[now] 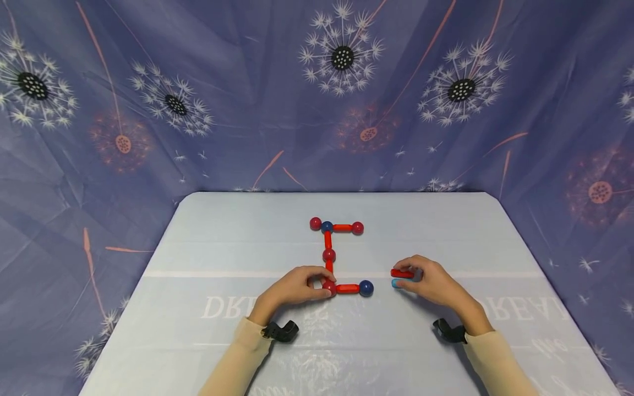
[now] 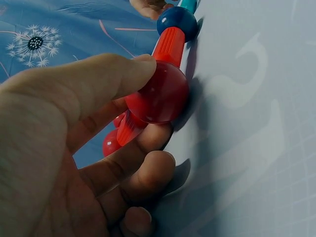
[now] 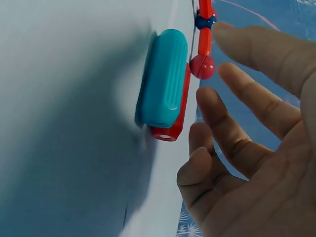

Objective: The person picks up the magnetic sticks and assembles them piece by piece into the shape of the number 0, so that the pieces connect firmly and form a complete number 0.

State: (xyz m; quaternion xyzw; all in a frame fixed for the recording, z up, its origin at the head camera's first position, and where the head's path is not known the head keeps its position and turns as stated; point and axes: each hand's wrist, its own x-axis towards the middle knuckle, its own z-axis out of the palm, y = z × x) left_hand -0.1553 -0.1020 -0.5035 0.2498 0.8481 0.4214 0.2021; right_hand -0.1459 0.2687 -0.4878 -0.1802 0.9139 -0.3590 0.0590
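Observation:
My left hand pinches a red ball between thumb and fingers, at the near left corner of a figure of balls and rods lying on the table. From that ball a red rod runs right to a dark blue ball. Other red rods lead away past a middle red ball to another blue ball. To the right of the figure, my right hand hovers with parted fingers beside a light blue rod and a loose red rod, lying side by side.
A white cloth with pale lettering covers the table. At the figure's far end, a red ball sits left of the blue one and another red ball ends a rod. A purple dandelion-print curtain hangs behind.

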